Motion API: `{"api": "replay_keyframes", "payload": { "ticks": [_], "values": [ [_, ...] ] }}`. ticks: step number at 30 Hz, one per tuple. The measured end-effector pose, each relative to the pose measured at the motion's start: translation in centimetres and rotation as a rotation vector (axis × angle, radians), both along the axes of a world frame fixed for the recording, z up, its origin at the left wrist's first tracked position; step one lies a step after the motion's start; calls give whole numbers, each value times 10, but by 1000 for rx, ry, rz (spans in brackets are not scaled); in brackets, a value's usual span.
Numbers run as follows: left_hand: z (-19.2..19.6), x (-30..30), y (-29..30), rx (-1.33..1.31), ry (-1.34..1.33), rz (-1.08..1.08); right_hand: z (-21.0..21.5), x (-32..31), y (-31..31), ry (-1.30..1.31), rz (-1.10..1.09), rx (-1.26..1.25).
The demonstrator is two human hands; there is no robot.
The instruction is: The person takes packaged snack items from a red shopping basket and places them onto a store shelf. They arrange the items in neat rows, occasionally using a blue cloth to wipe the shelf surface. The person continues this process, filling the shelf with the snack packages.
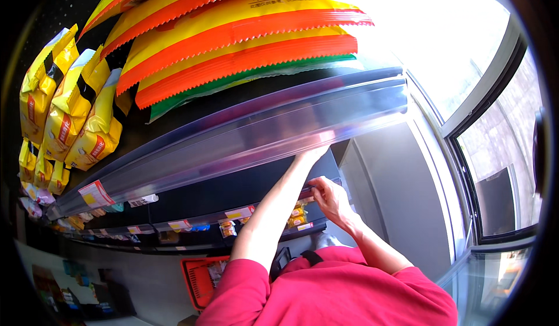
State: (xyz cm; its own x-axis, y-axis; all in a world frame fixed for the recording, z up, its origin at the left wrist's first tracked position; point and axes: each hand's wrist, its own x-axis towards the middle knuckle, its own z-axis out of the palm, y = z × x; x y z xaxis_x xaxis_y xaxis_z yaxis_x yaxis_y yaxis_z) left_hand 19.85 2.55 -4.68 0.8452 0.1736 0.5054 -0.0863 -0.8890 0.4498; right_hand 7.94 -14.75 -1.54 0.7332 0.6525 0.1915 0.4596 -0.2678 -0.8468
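My left hand (312, 153) reaches up from my pink sleeve and slips behind the clear plastic shelf rail (262, 135); only its base shows and the fingers are hidden. My right hand (329, 200) is lower, fingers curled at the end of a dark lower shelf's edge (244, 212). It touches the rail beside small yellow packets (297, 216). Whether it holds anything is not visible.
Large yellow, orange and red snack bags (233, 32) lie on the shelf above. Smaller yellow bags (78, 113) hang at the left. Price tags (96, 194) sit on the rails. A red shopping basket (200, 279) stands on the floor below. A glass window (495, 168) is at the right.
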Motion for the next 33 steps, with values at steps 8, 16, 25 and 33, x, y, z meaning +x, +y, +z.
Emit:
{"api": "replay_keyframes", "payload": {
  "ticks": [8,16,25,33],
  "values": [
    [64,-120,29,-1805,20,-399,11,-1,-10,533,108,164],
    [84,-276,20,-1964,-104,-63,43,-18,17,1064,413,311],
    [60,-384,1,-1711,-162,-18,44,-67,66,1292,523,119],
    [-34,-454,-41,-1991,-299,254,15,-128,85,934,580,-178]
  ]
}}
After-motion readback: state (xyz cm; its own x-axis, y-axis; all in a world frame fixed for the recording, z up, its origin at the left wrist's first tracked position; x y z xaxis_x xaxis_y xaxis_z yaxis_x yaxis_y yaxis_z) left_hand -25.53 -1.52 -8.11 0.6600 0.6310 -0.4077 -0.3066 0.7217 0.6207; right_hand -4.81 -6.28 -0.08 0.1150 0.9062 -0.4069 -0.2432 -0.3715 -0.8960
